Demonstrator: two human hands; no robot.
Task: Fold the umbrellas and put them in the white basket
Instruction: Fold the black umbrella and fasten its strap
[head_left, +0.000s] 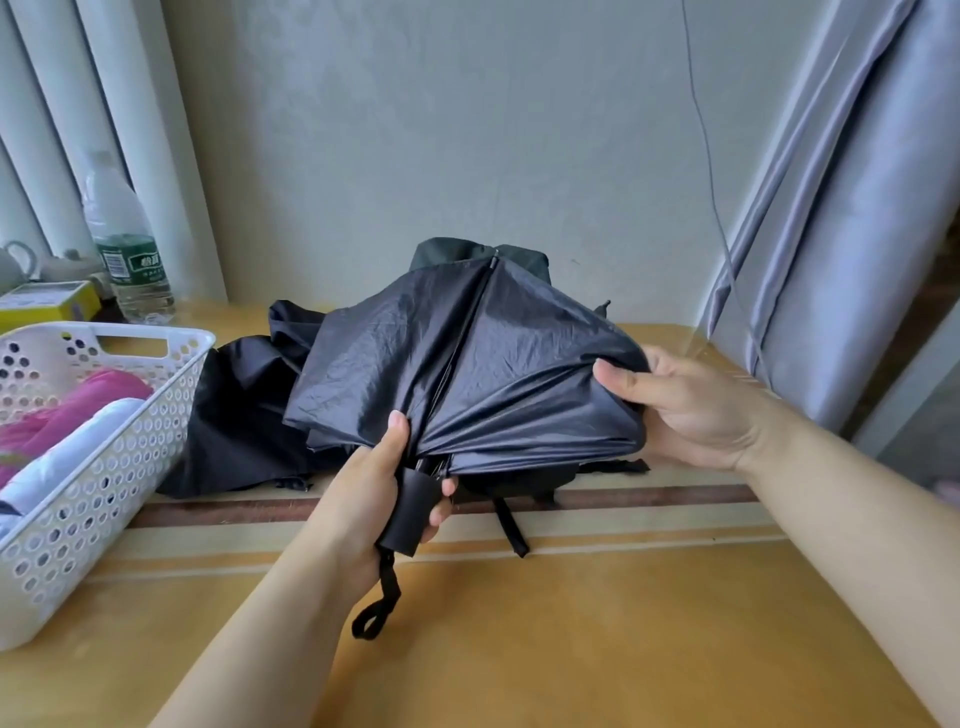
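Observation:
A dark navy umbrella (467, 364), half collapsed, is held above the wooden table (571, 623) with its tip pointing away from me. My left hand (379, 499) grips its black handle, whose wrist loop hangs below. My right hand (680, 410) pinches the canopy's right edge, thumb on top. More black umbrella fabric (234, 431) lies heaped on the table behind and to the left. The white perforated basket (130, 415) stands at the left and holds a pink folded umbrella (78, 410) and a white one (72, 457).
A clear water bottle (124, 244) with a green label stands at the back left beside a yellow-green box (47, 304). Grey curtains hang at the right (841, 234) and at the far left. A plain wall rises behind the table.

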